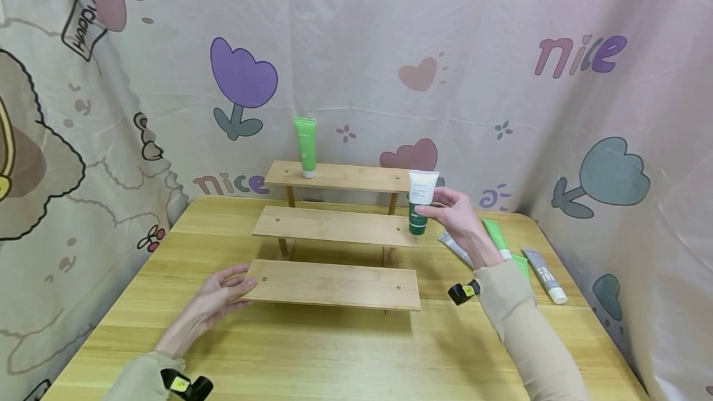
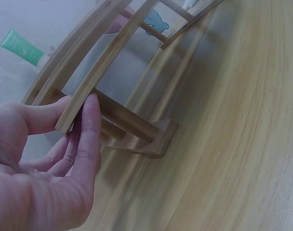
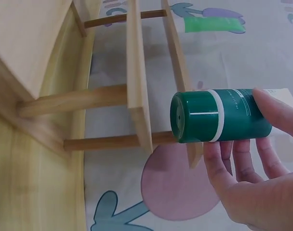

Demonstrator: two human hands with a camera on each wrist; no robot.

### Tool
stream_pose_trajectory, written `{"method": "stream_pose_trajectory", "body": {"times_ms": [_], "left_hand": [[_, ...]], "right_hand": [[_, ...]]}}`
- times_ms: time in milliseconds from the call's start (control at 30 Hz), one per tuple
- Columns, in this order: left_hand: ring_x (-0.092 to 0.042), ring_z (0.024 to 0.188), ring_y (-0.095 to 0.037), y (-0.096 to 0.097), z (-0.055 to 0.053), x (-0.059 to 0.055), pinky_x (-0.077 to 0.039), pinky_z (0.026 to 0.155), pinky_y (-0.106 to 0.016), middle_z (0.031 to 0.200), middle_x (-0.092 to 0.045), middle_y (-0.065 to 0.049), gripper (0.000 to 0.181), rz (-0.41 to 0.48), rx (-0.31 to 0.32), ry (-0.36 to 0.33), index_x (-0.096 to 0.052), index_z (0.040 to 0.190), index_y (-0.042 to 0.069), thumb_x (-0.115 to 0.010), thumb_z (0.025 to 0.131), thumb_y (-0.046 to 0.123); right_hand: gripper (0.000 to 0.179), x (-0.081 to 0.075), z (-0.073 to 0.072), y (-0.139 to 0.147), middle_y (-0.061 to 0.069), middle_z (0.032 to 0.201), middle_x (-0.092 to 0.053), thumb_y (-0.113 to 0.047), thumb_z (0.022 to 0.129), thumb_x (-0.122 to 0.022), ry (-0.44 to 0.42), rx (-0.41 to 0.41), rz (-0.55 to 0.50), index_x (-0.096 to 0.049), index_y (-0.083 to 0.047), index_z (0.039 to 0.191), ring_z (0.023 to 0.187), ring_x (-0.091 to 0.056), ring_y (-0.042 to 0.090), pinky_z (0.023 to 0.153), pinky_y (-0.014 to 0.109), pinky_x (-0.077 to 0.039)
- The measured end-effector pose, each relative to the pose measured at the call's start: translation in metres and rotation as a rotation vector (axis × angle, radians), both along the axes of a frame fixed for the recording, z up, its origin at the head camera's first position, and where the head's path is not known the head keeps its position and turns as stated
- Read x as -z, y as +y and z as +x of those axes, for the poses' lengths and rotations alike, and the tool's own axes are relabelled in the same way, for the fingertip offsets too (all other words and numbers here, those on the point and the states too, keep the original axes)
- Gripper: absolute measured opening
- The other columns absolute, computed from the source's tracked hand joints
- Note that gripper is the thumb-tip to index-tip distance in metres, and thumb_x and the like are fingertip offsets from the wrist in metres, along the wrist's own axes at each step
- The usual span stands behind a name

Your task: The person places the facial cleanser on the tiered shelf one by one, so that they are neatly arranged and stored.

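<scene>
A three-step wooden rack (image 1: 334, 283) stands on the table. My left hand (image 1: 223, 293) pinches the left end of its lowest shelf, thumb on top and fingers beneath, as the left wrist view shows. In my right hand (image 1: 458, 218) is a white and dark green squeeze tube (image 1: 421, 194), held upright with its green cap (image 3: 185, 117) downward. That tube is by the right end of the middle shelf (image 1: 334, 226), and its cap overlaps the shelf's edge in the head view. On the top shelf's left part a bright green tube (image 1: 307, 147) stands on its white cap.
Right of the rack, several tubes lie on the table (image 1: 356, 357): a green tube (image 1: 496, 237), a grey tube (image 1: 544, 276) with a white cap, and others partly hidden behind my right forearm. A printed curtain (image 1: 345, 36) hangs behind and at both sides.
</scene>
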State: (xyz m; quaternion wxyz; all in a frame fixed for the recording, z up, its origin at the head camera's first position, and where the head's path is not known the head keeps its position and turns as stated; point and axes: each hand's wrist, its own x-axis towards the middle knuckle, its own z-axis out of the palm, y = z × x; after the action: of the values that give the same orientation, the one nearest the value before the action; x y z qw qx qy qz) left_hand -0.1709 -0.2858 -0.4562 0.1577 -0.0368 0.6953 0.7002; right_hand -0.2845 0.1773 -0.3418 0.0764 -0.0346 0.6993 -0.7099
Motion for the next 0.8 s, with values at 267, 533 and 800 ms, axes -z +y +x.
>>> {"method": "stream_pose_trajectory", "body": {"times_ms": [267, 533, 800], "left_hand": [[-0.064, 0.098, -0.007, 0.001, 0.0, -0.002, -0.062, 0.092, -0.03, 0.11, -0.061, 0.005, 0.076, 0.018, -0.004, -0.013, -0.011, 0.155, -0.01, -0.061, 0.101, 0.012], [-0.065, 0.099, -0.007, 0.0, 0.0, -0.002, -0.062, 0.091, -0.029, 0.113, -0.06, 0.003, 0.077, 0.012, 0.009, -0.004, -0.01, 0.156, -0.01, -0.06, 0.102, 0.013], [-0.066, 0.099, -0.006, -0.001, 0.001, -0.002, -0.062, 0.09, -0.028, 0.113, -0.06, 0.004, 0.077, 0.022, 0.024, 0.004, -0.009, 0.156, -0.01, -0.059, 0.102, 0.014]], "right_hand": [[0.036, -0.011, -0.011, -0.016, -0.009, 0.102, -0.066, 0.004, 0.085, -0.075, -0.013, -0.005, -0.018, -0.064, -0.017, 0.112, 0.102, -0.061, 0.009, 0.094, 0.017, -0.054], [0.032, -0.02, -0.019, -0.035, -0.007, 0.097, -0.067, 0.009, 0.085, -0.072, -0.005, -0.014, -0.056, -0.066, -0.018, 0.101, 0.099, -0.062, 0.011, 0.089, 0.02, -0.057], [0.032, -0.027, -0.03, -0.052, -0.008, 0.097, -0.07, 0.009, 0.085, -0.072, 0.021, -0.047, -0.087, -0.067, -0.016, 0.104, 0.096, -0.065, 0.008, 0.086, 0.016, -0.057]]}}
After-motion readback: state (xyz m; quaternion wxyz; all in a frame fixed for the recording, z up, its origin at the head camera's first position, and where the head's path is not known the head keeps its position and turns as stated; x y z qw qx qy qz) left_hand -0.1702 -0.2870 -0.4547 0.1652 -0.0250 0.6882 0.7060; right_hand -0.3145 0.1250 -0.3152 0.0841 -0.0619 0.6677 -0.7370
